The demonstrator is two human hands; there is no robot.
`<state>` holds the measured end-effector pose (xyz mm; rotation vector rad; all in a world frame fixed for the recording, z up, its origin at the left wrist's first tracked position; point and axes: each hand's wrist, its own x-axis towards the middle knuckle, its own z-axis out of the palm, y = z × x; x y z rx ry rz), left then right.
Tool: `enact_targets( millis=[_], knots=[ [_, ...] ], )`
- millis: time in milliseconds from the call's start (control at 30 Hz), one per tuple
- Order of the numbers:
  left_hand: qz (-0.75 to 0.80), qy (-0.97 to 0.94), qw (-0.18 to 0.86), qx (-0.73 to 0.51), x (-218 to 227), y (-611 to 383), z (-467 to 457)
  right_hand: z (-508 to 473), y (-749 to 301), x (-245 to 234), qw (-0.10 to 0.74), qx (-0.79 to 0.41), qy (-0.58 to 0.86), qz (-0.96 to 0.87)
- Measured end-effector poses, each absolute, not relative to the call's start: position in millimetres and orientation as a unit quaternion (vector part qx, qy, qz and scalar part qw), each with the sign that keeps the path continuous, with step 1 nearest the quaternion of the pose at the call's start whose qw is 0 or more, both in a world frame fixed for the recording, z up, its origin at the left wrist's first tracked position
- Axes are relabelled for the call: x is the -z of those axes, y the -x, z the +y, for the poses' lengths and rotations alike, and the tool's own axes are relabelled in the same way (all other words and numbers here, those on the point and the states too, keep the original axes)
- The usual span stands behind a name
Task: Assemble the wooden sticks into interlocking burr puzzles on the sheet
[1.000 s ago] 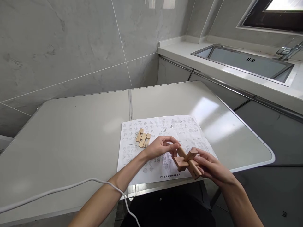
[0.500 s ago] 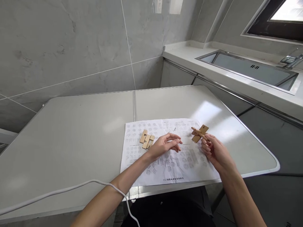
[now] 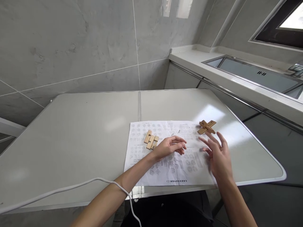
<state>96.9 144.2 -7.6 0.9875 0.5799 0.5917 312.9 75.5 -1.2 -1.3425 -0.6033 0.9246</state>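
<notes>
Flat wooden puzzle pieces crossed through one another form a small assembly at the sheet's far right corner, with numbers on some faces. Just on the near side of it, my right hand is open with fingers spread; whether a fingertip still touches the wood I cannot tell. My left hand hovers over the middle of the paper, loosely curled, fingers apart and nothing visible in them. Left of that hand lie several slotted wooden pieces side by side, one partly hidden behind the wrist. Under everything is a printed instruction sheet.
A white folding table carries the sheet, with a seam across its middle. One white cable crosses the front left and runs over my left forearm. Beyond the table's right side stands a counter with a sink; a grey tiled wall rises behind.
My right hand has let go of the crossed wooden assembly and spread its fingers, leaving it at the far right of the sheet. My left hand stays nearly still. The view has shifted slightly.
</notes>
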Motion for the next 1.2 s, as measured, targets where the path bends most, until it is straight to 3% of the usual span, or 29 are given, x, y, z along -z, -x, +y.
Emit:
enact_targets(
  millis=[267,400,1200],
  knots=[
    [0.273,-0.468,0.794,-0.277,9,-96,145,26,-300,24,0.468,-0.337,0.660,-0.482],
    [0.274,-0.466,0.792,-0.284,10,-96,145,24,-293,27,0.418,-0.292,0.678,-0.529],
    [0.306,-0.479,0.769,-0.292,0,-94,143,33,-295,49,0.446,-0.281,0.660,-0.534]
  ],
)
